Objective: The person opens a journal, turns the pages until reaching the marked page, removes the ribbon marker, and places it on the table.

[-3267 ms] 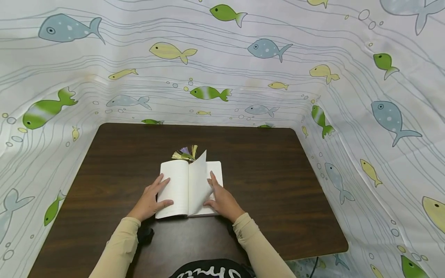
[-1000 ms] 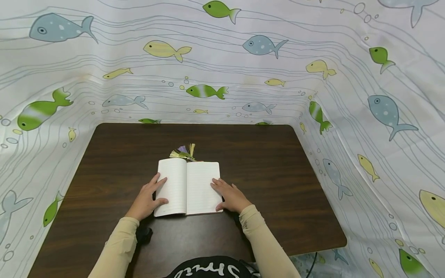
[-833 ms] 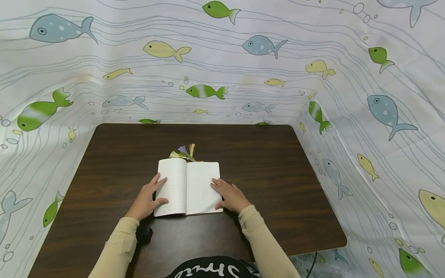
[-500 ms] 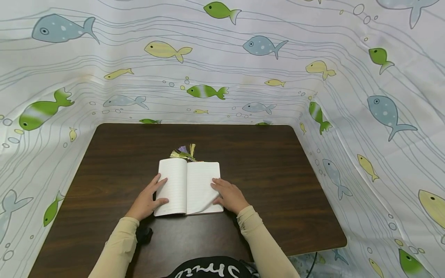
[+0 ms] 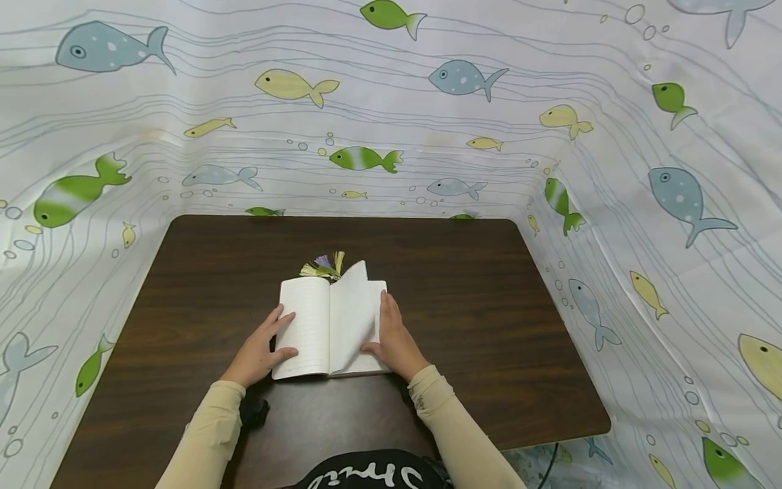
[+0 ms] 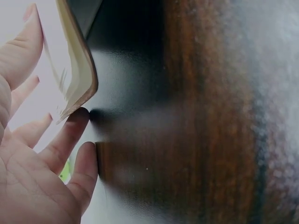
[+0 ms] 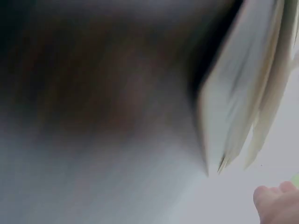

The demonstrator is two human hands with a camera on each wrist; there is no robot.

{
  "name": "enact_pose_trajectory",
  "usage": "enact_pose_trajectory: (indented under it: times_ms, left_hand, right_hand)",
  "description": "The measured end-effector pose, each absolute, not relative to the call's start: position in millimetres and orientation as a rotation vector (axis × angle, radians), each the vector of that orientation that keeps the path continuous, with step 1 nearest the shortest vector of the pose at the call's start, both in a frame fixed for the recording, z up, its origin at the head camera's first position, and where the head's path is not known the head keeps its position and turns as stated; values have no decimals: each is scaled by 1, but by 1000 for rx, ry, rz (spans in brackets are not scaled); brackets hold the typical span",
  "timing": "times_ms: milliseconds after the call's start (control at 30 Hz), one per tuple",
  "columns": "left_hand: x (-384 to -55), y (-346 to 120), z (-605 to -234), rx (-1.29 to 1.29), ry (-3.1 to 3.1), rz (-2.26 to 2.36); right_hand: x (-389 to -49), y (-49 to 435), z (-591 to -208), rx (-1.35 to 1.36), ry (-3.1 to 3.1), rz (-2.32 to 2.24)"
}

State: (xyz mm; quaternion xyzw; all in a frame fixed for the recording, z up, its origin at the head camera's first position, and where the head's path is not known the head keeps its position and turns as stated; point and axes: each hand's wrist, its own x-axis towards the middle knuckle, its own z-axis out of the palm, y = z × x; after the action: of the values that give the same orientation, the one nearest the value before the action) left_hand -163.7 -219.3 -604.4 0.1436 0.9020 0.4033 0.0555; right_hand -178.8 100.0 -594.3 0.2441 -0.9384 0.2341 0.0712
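Note:
An open notebook (image 5: 303,329) with faintly lined white pages lies on the dark wooden table (image 5: 476,326). One page (image 5: 351,319) stands raised from the right half, its top corner pointing up. My left hand (image 5: 259,350) rests on the left page's outer edge, fingers spread and thumb on the paper. In the left wrist view its thumb lies over the notebook's edge (image 6: 84,70). My right hand (image 5: 397,339) is at the right edge, fingers straight, thumb toward the raised page. The right wrist view shows blurred page edges (image 7: 238,88) and fingertips (image 7: 275,200).
A bunch of yellow, green and purple tassels (image 5: 324,267) sticks out beyond the notebook's top edge. A fish-patterned curtain (image 5: 391,102) surrounds the table at the back and sides. A dark strap-like item (image 5: 253,413) sits under the left wrist.
The right-hand page, flat about a second ago, had its lower corner lifted half a second ago and now stands raised. My right hand has turned, fingers pointing away. My left hand has stayed put.

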Motion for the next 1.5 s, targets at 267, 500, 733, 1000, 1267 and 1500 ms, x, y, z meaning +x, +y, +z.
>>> enact_pose_trajectory:
  times_ms: [267,500,733,1000,1267,1500]
  left_hand:
    - [-165,-221,-605,447,2733,1224]
    - [-167,-223,-605,442,2699,1287]
    - [-168,-226,-606,376,2620,1422]
    - [-162,-229,-603,213,2440,1682]
    - [-165,-222,-602,172,2579,1396]
    - [-168,-221,-609,280,2644,1369]
  right_hand:
    - [-171,82,-593,1046,-2928,952]
    - [-164,62,-590,1227,-3007,660]
    - [-160,56,-593,1268,-3076,477]
    - [-161,56,-596,1280,-3096,449]
    - [-160,56,-594,1283,-3102,432]
    - [-160,56,-594,1284,-3109,439]
